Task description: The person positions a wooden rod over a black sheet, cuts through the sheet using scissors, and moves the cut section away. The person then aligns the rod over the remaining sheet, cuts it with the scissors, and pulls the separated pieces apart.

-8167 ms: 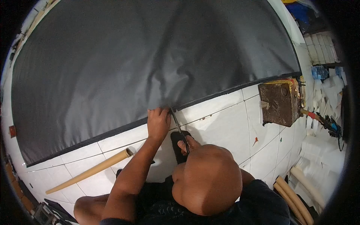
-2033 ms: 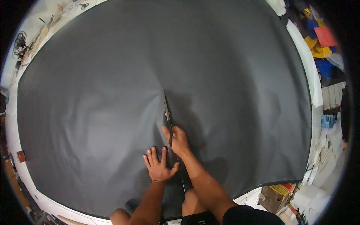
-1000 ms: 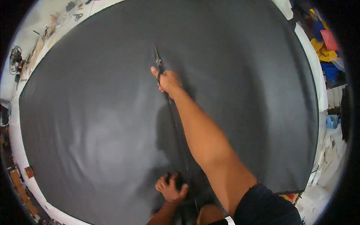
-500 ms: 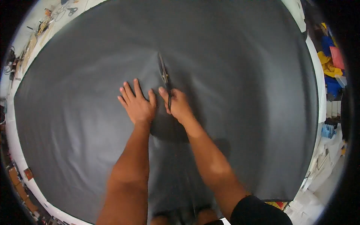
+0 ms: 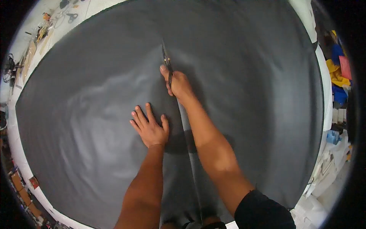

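A large sheet of dark grey material (image 5: 95,126) covers most of the view. My right hand (image 5: 178,84) grips the handles of black-handled scissors (image 5: 166,59), whose blades point away from me at the upper end of a cut in the sheet. Behind the scissors the cut runs down toward my knees, with a pale line showing in the gap. My left hand (image 5: 153,130) lies flat on the sheet left of the cut, fingers spread, nearer to me than the scissors.
Another pair of scissors (image 5: 72,16) lies on the white floor beyond the sheet's upper left edge. A small reddish-brown block (image 5: 34,182) sits at the lower left edge. Yellow material (image 5: 337,75) and a blue plastic item (image 5: 333,137) are at the right.
The scissors moved from the sheet's near edge far up into it, leaving a long cut behind. Since the last earlier frame, my right hand has moved farther away and my left hand nearer to me.
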Demonstrator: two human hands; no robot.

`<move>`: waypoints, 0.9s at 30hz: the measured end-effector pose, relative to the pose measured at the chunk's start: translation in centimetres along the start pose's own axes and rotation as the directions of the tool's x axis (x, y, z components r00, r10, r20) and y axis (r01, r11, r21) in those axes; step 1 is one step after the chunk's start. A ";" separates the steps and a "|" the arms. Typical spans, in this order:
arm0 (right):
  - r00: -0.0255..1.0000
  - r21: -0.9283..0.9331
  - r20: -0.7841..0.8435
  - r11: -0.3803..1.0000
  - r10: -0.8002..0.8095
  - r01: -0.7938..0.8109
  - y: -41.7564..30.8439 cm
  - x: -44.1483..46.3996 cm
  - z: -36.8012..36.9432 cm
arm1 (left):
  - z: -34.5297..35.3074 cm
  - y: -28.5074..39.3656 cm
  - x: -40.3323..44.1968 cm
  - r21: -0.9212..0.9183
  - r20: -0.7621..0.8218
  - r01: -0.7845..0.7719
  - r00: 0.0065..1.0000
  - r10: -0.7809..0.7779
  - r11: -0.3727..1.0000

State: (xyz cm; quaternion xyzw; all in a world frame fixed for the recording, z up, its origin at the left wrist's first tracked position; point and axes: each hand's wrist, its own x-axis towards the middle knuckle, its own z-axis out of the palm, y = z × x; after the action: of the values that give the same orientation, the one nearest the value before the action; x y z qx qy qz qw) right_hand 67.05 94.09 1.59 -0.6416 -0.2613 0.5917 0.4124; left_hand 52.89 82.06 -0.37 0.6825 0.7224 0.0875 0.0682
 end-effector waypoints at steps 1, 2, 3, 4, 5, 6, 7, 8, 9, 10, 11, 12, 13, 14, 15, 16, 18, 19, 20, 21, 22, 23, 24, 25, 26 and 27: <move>1.000 0.002 0.002 1.000 -0.002 0.002 -0.3 0.8 0.5 | 0.0 0.0 -0.1 0.004 0.004 -0.002 1.000 0.002 1.000; 0.998 -0.050 -0.060 0.998 -0.031 0.028 -0.6 1.5 1.1 | -0.2 -0.1 -0.2 0.011 0.006 -0.007 1.000 0.007 1.000; 0.991 -0.103 -0.120 0.993 -0.063 0.051 -0.9 1.9 1.7 | -0.2 -0.2 0.0 0.018 0.000 -0.009 1.000 0.009 1.000; 0.991 -0.099 -0.117 0.994 -0.063 0.051 -0.9 2.1 1.7 | -0.3 -0.1 -0.1 0.012 0.003 -0.012 1.000 0.012 1.000; 0.993 -0.067 -0.105 0.997 -0.047 0.040 -0.8 2.0 1.5 | -0.3 0.0 -0.2 0.004 0.011 -0.015 1.000 0.015 1.000; 0.995 -0.039 -0.097 0.999 -0.037 0.033 -0.8 2.2 1.1 | -0.2 0.0 -0.1 0.002 0.011 -0.017 1.000 0.017 1.000; 0.995 -0.039 -0.096 0.999 -0.035 0.031 -0.6 2.3 1.0 | -0.1 0.0 -0.1 -0.008 0.010 -0.015 1.000 0.015 1.000; 0.996 -0.040 -0.082 0.998 -0.044 0.041 -0.5 2.3 1.1 | -0.1 -0.1 -0.1 -0.016 0.008 -0.010 1.000 0.010 1.000; 0.996 -0.042 -0.071 0.998 -0.058 0.055 -0.7 2.3 1.1 | -0.1 -0.1 0.0 -0.019 0.005 -0.009 1.000 0.009 1.000; 0.996 -0.045 -0.070 0.997 -0.061 0.058 -0.8 2.1 1.2 | -0.1 -0.2 0.0 -0.018 0.020 -0.007 1.000 0.007 1.000; 0.995 -0.042 -0.080 0.997 -0.066 0.063 -0.8 1.9 1.2 | -0.1 -0.1 0.1 -0.021 0.035 -0.006 0.999 0.006 1.000; 0.993 -0.040 -0.093 0.997 -0.067 0.064 -1.2 1.9 1.1 | -0.2 -0.1 0.0 -0.027 0.035 -0.005 0.999 0.006 1.000; 0.993 -0.045 -0.092 0.996 -0.075 0.071 -1.9 2.3 1.0 | -0.1 -0.1 -0.1 -0.028 0.041 0.001 0.999 0.000 1.000; 0.992 -0.060 -0.087 0.994 -0.092 0.087 -2.5 2.7 1.0 | -0.1 -0.2 -0.2 -0.024 0.047 0.008 0.999 -0.007 1.000; 0.991 -0.069 -0.083 0.993 -0.104 0.099 -3.0 3.4 1.3 | -0.2 -0.3 -0.1 -0.019 0.044 0.008 0.999 -0.007 1.000; 0.991 -0.061 -0.079 0.993 -0.106 0.102 -3.5 4.9 1.6 | -0.2 -0.3 -0.2 -0.016 0.062 0.004 0.998 -0.003 1.000; 0.998 -0.133 -0.053 0.990 -0.046 0.039 -5.9 9.4 2.0 | -0.1 -0.3 0.1 -0.010 0.074 -0.001 0.997 0.002 1.000; 0.998 -0.129 -0.052 0.991 -0.045 0.038 -6.9 10.6 2.4 | -0.1 -0.4 0.0 -0.018 0.078 0.001 0.997 0.001 1.000; 0.995 -0.107 -0.084 0.993 -0.055 0.045 -8.0 11.8 3.1 | -0.1 -0.4 0.0 -0.025 0.081 0.003 0.997 -0.001 1.000; 0.991 -0.082 -0.116 0.995 -0.061 0.052 -8.4 12.9 3.4 | -0.2 -0.4 -0.1 -0.018 0.081 -0.001 0.997 0.002 1.000; 0.991 -0.077 -0.116 0.995 -0.066 0.057 -8.7 13.9 3.6 | -0.2 -0.3 0.1 -0.012 0.091 0.002 0.996 -0.001 1.000; 0.987 -0.125 -0.123 0.989 -0.101 0.085 -8.7 14.5 3.6 | -0.2 -0.4 0.0 -0.005 0.104 0.009 0.995 -0.008 1.000; 0.983 -0.174 -0.129 0.979 -0.127 0.104 -8.3 14.7 3.7 | -0.4 -0.6 -0.3 -0.001 0.111 0.011 0.994 -0.011 1.000; 0.984 -0.178 -0.128 0.979 -0.127 0.103 -8.0 14.7 3.5 | -0.5 -0.5 -0.3 -0.014 0.119 0.016 0.993 -0.014 1.000; 0.982 -0.130 -0.127 0.984 -0.142 0.125 -7.8 14.8 3.3 | -0.3 -0.2 0.0 -0.031 0.119 0.021 0.993 -0.017 0.999; 0.981 -0.077 -0.124 0.987 -0.148 0.140 -7.7 14.7 3.3 | -0.2 -0.3 0.2 -0.030 0.120 0.024 0.993 -0.020 0.999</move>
State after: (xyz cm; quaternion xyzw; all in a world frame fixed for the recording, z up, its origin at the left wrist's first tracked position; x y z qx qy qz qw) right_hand 67.37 110.94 0.22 -0.6716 -0.2995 0.5082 0.4483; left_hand 52.52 82.22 -0.22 0.6772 0.7232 0.0572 0.1229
